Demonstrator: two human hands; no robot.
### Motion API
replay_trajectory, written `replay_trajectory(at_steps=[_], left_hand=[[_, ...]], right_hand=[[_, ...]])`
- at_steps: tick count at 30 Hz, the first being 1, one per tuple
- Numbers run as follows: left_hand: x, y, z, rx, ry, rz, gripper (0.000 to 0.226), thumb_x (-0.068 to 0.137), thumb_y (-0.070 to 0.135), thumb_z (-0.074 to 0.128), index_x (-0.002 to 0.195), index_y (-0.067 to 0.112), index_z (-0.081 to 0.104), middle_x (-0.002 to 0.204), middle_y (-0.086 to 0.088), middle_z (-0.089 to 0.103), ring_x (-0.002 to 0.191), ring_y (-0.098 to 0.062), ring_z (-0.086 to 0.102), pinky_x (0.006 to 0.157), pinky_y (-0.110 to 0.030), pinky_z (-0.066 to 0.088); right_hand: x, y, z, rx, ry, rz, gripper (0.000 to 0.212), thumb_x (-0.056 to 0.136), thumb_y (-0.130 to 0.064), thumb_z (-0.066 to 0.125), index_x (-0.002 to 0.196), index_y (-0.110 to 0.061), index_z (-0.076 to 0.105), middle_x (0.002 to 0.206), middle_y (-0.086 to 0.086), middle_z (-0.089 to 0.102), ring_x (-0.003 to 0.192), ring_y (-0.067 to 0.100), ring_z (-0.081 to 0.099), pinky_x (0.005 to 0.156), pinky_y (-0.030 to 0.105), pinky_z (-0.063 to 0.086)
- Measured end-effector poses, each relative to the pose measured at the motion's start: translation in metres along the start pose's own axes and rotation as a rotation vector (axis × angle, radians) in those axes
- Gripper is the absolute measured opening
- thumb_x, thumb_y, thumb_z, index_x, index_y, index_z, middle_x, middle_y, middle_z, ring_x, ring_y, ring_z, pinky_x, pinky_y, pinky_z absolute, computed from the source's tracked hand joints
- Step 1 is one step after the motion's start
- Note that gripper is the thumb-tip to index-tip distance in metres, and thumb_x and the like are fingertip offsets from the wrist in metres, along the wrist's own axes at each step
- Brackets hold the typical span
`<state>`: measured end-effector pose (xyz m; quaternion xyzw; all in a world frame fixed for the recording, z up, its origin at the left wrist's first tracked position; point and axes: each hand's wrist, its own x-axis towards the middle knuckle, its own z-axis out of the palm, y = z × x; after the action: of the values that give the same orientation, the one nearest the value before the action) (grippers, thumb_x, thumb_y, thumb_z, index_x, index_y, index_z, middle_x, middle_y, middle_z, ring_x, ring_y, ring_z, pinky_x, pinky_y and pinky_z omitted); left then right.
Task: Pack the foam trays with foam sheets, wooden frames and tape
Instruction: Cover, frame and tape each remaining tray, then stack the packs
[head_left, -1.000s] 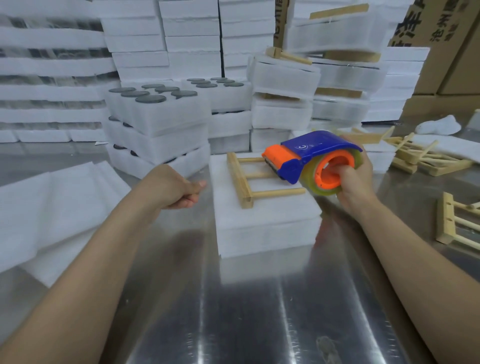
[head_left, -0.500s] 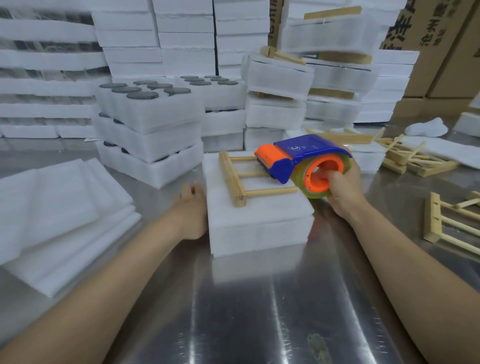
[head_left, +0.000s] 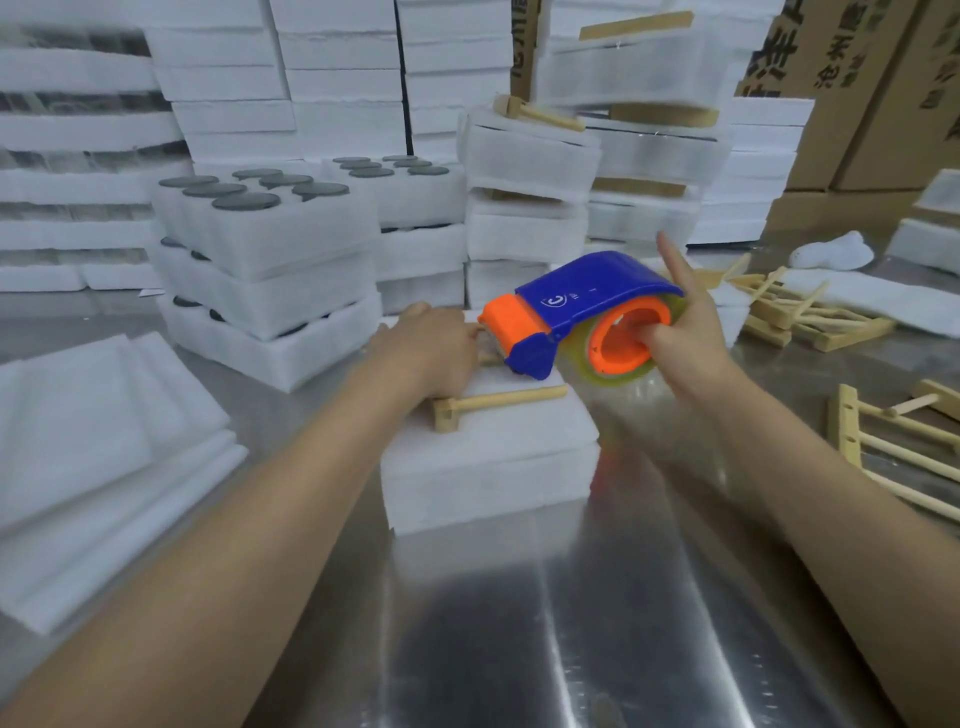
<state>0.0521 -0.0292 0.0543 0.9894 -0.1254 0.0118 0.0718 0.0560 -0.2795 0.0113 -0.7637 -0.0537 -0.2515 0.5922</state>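
Observation:
A white foam tray (head_left: 488, 467) covered by a foam sheet sits in the middle of the steel table. A wooden frame (head_left: 498, 402) lies on top of it, partly hidden by my left hand (head_left: 431, 351). That hand rests on the tray's top, fingers at the orange nose of the tape dispenser. My right hand (head_left: 685, 338) holds the blue and orange tape dispenser (head_left: 587, 317) above the tray's far right, fingers through the orange core, index finger raised. Whether the left fingers pinch the tape end is hidden.
Loose foam sheets (head_left: 98, 447) are piled at the left. Stacked foam trays with dark round discs (head_left: 265, 249) stand behind, with more wrapped trays (head_left: 530, 171). Spare wooden frames (head_left: 883, 441) lie at the right, cardboard boxes (head_left: 883, 88) beyond.
My left hand moved from the tray's left side onto its top, up to the dispenser's nose. The dispenser tilted nose-down toward the frame, and my right index finger lifted.

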Motion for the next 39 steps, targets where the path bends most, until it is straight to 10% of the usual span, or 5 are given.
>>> replay_trajectory(at_steps=[6,25,29,33,39], left_hand=[[0.005,-0.004,0.005,0.084,-0.012,-0.016,0.029,0.103,0.018,0.025,0.113,0.015,0.053,0.134,-0.007,0.046,0.132,-0.028,0.033,0.114,-0.059,0.014],[0.023,0.020,-0.007,0.368,-0.142,-0.150,0.041,0.100,0.013,0.025,0.136,0.013,0.044,0.145,-0.006,0.042,0.139,-0.028,0.032,0.110,-0.066,-0.002],[0.037,0.065,0.004,0.089,0.150,0.180,0.040,0.092,0.008,0.040,0.129,0.018,0.053,0.130,-0.006,0.055,0.121,-0.027,0.050,0.093,-0.038,0.038],[0.048,0.074,0.026,0.058,0.202,0.208,0.027,0.094,0.014,0.036,0.111,0.016,0.057,0.120,-0.010,0.061,0.106,-0.028,0.054,0.082,-0.032,0.029],[0.060,0.066,0.030,-0.073,0.070,0.190,0.023,0.091,0.023,0.040,0.089,0.014,0.061,0.109,-0.005,0.059,0.091,-0.022,0.046,0.083,-0.032,0.022]], right_hand=[[0.020,0.008,-0.028,-0.171,0.178,0.061,0.087,0.076,0.019,0.046,0.149,-0.027,0.032,0.116,-0.004,0.062,0.065,-0.009,0.059,0.053,0.008,0.045],[0.004,0.013,-0.065,-0.175,0.139,-0.131,0.032,0.091,-0.007,0.063,0.122,-0.015,0.060,0.112,-0.002,0.067,0.103,0.003,0.063,0.081,0.015,0.050],[0.002,0.009,-0.063,-0.166,0.158,-0.135,0.030,0.092,-0.005,0.060,0.121,-0.015,0.060,0.108,-0.005,0.067,0.097,-0.006,0.062,0.074,0.006,0.048],[0.002,0.010,-0.065,-0.193,0.161,-0.116,0.033,0.092,-0.002,0.058,0.120,-0.020,0.061,0.105,-0.008,0.066,0.097,-0.007,0.062,0.073,0.005,0.046],[0.005,0.017,-0.065,-0.272,0.134,-0.041,0.042,0.090,0.005,0.055,0.128,-0.010,0.058,0.121,0.009,0.065,0.115,0.020,0.059,0.097,0.035,0.047]])
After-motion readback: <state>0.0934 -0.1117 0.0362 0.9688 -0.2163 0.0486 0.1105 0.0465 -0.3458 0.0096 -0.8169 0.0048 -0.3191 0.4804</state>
